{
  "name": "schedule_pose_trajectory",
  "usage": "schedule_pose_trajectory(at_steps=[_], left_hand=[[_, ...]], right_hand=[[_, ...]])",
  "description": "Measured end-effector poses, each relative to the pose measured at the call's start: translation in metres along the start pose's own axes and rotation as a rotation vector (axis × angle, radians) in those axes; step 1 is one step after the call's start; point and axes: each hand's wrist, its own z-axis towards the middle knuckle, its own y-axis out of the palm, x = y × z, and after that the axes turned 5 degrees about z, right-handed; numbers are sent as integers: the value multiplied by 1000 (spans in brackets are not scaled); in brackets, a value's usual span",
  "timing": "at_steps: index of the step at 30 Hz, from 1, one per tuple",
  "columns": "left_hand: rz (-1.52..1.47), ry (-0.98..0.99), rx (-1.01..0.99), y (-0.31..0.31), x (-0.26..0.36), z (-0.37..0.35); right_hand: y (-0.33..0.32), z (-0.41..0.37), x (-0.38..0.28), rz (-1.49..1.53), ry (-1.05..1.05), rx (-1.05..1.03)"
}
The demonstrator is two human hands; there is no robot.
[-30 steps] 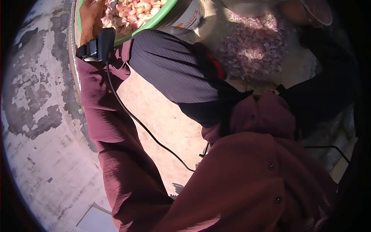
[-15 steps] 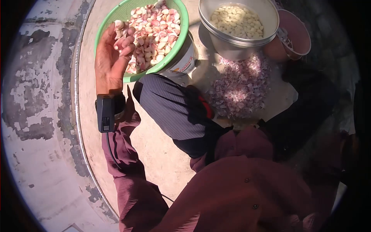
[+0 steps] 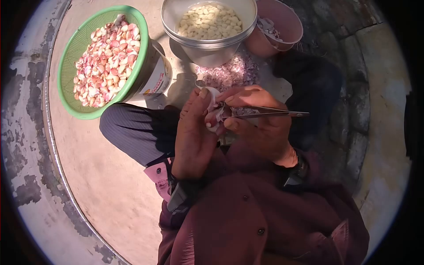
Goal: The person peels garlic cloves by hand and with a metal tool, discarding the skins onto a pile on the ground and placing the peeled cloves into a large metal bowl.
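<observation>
My left hand (image 3: 193, 132) is in front of my chest, its fingers curled around several pink-skinned garlic cloves (image 3: 213, 119). White papery skin shows by its fingertips. My right hand (image 3: 267, 126) comes in from the right, closed on metal tweezers (image 3: 282, 113), whose joined end sticks out past the hand. The tips of the tweezers are at the cloves, though the exact contact is hard to see. Below the hands, partly hidden by them, lies a heap of garlic skins (image 3: 229, 73) on the ground.
A green mesh basket (image 3: 143, 44) of unpeeled cloves leans on a white bucket (image 3: 159, 75) at the left. Ahead stands a pale bucket (image 3: 207, 51) with peeled cloves in liquid. Right of it is a pink bucket (image 3: 287, 33) with some skins. My bent knees flank the heap.
My left hand has come from above the basket to my chest, still holding cloves. My right hand, not discernible before, now shows with tweezers at the cloves. The view has shifted right.
</observation>
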Motion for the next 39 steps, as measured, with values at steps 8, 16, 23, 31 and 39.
schedule_pose_trajectory(at_steps=[8,16,23,31,39], left_hand=[[-49,-31,39,2,-26,-18],[26,103,49,-5,-44,-18],[93,141,29,-6,-46,-23],[152,59,45,-13,-53,-22],[314,98,107,-19,-54,-24]], right_hand=[[6,-17,-7,81,1,132],[-5,-30,-2,-132,-15,64],[-15,-30,-4,144,249,125],[-16,-34,9,308,413,242],[-30,-32,22,213,349,244]])
